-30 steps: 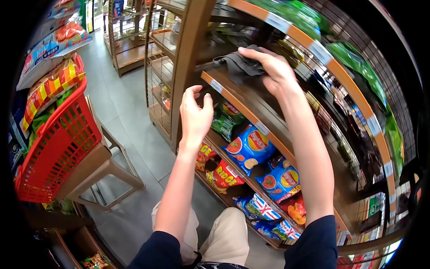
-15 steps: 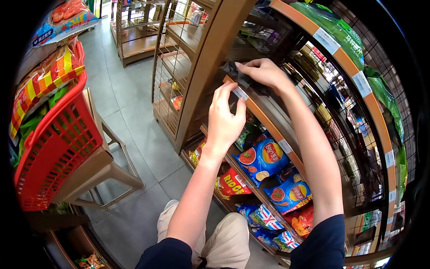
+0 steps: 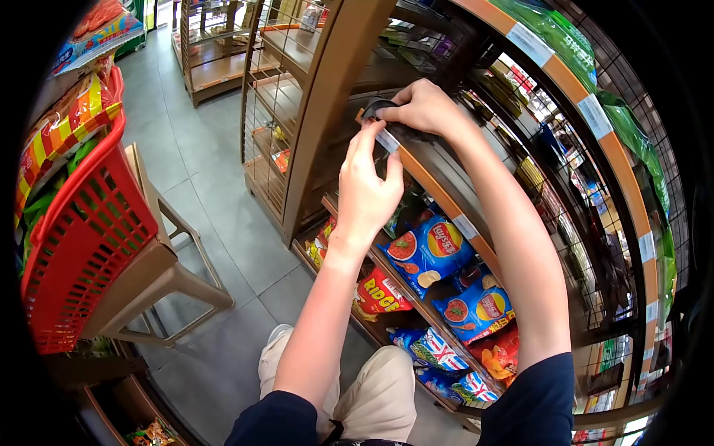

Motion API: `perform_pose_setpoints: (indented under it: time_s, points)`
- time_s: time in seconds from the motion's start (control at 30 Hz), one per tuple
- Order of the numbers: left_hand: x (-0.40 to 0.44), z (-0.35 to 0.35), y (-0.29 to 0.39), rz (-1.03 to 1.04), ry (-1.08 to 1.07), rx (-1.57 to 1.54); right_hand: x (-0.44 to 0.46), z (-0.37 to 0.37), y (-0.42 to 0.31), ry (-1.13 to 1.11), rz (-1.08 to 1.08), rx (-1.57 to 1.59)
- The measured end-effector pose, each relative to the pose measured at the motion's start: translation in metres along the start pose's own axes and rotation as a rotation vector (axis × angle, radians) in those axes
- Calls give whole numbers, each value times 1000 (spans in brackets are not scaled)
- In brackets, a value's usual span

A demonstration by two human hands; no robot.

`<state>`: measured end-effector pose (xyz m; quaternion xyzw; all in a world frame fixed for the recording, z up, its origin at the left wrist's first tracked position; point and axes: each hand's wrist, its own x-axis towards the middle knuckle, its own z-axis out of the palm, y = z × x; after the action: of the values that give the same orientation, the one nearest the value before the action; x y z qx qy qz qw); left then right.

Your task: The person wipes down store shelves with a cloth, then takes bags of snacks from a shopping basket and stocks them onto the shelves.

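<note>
cloth (image 3: 380, 105): dk, upper ctr of frame, at shelf edge (image 3: 422, 174); looked light, limp, best held by bunched folds
R hand (image 3: 430, 108): pinched cloth
L hand (image 3: 364, 199): open, thumb apart, nr edge

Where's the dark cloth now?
In the head view, the dark cloth is in the right hand, at the left end of an orange-edged shelf, by the left hand.

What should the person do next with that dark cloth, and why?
I think the right hand could gently slide the dark cloth along the shelf's orange edge, away from the corner. The cloth is bunched in its fingers right at that corner, and the rest of the edge runs on beside it.
</note>
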<state>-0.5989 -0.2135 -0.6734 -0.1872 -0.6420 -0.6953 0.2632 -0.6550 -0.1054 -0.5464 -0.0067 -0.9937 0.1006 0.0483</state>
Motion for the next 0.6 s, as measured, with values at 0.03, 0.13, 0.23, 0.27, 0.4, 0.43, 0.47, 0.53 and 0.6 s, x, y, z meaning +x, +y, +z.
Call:
perform_pose_setpoints:
  time_s: [0.03,0.13,0.23,0.27,0.4,0.43,0.47,0.53,0.6]
  points:
    - [0,0,-2,0,-7,-17,-2,0,1,2,5,1]
    - [-2,-1,1,-42,-30,-16,-6,1,1,-2,15,52]
    - [-3,-2,6,-71,-67,-26,-8,5,2,1,38,75]
    - [-2,-3,7,-65,-73,-18,-8,7,4,13,33,90]
    - [-5,1,13,-6,-107,6,-10,12,7,68,2,102]
    - [-7,4,15,-8,-109,2,-10,10,7,68,6,100]
    - [-11,8,18,-13,-123,-5,-10,8,7,30,28,118]
    - [-17,16,21,-34,-148,-17,-11,8,6,-7,52,139]
    - [-21,23,27,-63,-132,-8,-10,9,7,2,42,135]
